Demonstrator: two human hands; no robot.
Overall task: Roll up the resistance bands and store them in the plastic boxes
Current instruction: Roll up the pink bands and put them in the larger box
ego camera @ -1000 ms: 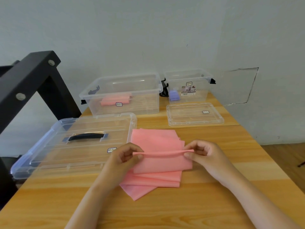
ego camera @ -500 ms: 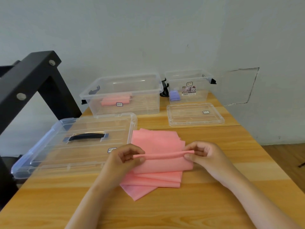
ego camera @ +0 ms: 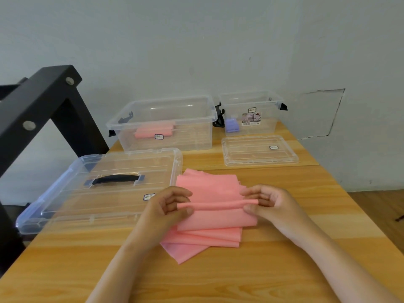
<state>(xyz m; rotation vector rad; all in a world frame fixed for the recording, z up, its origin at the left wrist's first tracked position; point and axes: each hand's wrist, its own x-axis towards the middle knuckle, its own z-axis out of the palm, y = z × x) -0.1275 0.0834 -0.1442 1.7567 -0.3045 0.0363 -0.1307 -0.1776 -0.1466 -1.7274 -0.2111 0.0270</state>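
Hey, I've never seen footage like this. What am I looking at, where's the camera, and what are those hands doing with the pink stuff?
No machine here: a person wears a wide-angle camera on the head, looking forward and down, so you see their own arms. The left hand and right hand each pinch one end of a pink resistance band, partly rolled into a thin tube. It lies on a stack of more pink bands on the wooden table. Behind stand two open clear plastic boxes: the large box holds a rolled pink band, the small box a purple roll. The large lid and small lid lie flat in front of them.
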